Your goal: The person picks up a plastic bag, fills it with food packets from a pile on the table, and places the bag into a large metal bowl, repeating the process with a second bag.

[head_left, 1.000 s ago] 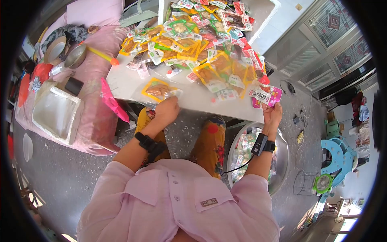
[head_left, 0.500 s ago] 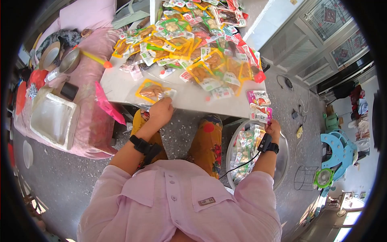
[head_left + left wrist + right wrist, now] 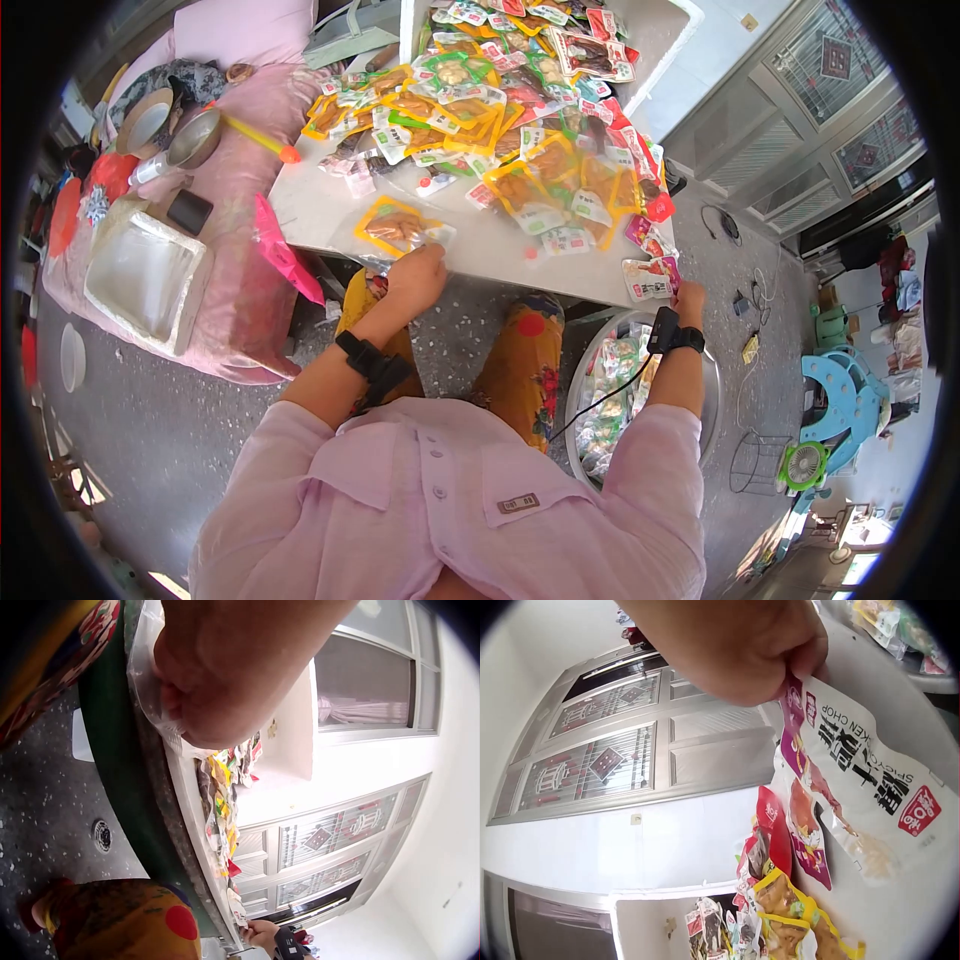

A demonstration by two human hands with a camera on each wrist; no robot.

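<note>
My left hand [image 3: 417, 277] pinches the edge of a clear plastic bag [image 3: 144, 671] at the table's front edge. A yellow-bordered snack packet [image 3: 393, 228] lies at that bag, on the tabletop. My right hand [image 3: 690, 300] is at the table's right front corner and pinches one end of a white and purple snack packet [image 3: 862, 772] printed with large black characters. Close beyond it lies another purple and white packet [image 3: 804, 825]. A large heap of vacuum-sealed snack packets [image 3: 450, 105], many yellow-bordered, spreads over the back of the table [image 3: 470, 260].
A metal basin [image 3: 712, 400] holding several packets stands on the floor below my right forearm. A white foam box [image 3: 675, 45] backs the heap. To the left, a pink-covered bed [image 3: 240, 290] carries a foam tray [image 3: 190, 330] and bowls. A pink bag [image 3: 285, 255] hangs at the table's left edge.
My right hand has come down toward the front table corner, still pinching a packet. The two overlapping purple packets have spread apart. My left hand stays at the clear bag.
</note>
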